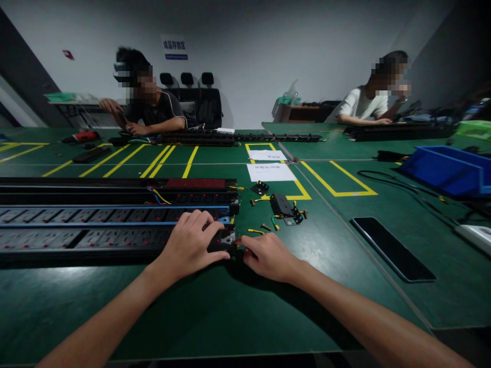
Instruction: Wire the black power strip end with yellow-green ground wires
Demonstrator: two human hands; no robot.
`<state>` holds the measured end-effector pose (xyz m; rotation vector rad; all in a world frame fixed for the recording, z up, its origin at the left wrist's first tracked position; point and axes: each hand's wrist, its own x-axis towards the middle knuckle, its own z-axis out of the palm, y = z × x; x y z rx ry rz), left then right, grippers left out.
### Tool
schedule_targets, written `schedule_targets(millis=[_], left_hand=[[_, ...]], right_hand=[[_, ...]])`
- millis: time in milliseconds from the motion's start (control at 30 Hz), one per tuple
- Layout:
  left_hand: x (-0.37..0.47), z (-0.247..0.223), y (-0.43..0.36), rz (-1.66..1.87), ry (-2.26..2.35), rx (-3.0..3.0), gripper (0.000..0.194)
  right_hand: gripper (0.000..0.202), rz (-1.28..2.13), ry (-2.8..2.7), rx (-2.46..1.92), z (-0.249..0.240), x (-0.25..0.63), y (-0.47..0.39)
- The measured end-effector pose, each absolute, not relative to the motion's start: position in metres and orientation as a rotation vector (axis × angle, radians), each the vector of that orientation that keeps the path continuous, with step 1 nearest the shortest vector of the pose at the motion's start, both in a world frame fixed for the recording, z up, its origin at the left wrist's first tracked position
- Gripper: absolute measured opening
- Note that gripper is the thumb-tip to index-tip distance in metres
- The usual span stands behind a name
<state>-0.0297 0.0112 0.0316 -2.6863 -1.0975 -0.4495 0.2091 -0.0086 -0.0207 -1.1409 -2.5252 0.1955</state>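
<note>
Several long black power strips lie side by side at the left of the green table. My left hand (194, 237) is closed over the end of the nearest power strip (126, 237), its fingers across the top and its thumb along the near edge. At that strip's end, my right hand (268, 255) is closed in a pinch; what lies between the fingertips is too small to make out. Just beyond it are a short yellow-green wire (256, 231) and a small brass-coloured piece (266, 227). A black module (282, 205) with short wires lies behind them.
A phone (393, 249) lies at the right, near a blue bin (447, 171) and a black cable (402, 184). Paper labels (271, 172) and yellow tape mark the table (215, 312). Across it sit two people, beside more strips (268, 138) and a red drill (81, 137).
</note>
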Motion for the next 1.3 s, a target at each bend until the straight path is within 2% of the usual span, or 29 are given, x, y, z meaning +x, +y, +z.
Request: schedule_targets(millis=[533, 700, 900, 1300], left_hand=[[-0.034, 0.038, 0.012, -0.425, -1.125, -2.781, 0.044], [-0.025, 0.028, 0.009, -0.448, -1.149, -2.764, 0.064], [-0.023, 0.020, 0.009, -0.476, -1.186, -2.683, 0.060], [-0.034, 0.028, 0.015, -0.409, -1.191, -2.753, 0.061]], right_hand=[[0.024, 0.184, -2.513, -1.124, -0.023, 0.210, -0.009], [0.023, 0.186, -2.508, -1.111, -0.023, 0.209, -0.008], [0.016, 0.196, -2.484, -1.107, -0.022, 0.208, -0.009], [0.025, 0.150, -2.501, -1.111, -0.025, 0.213, -0.008]])
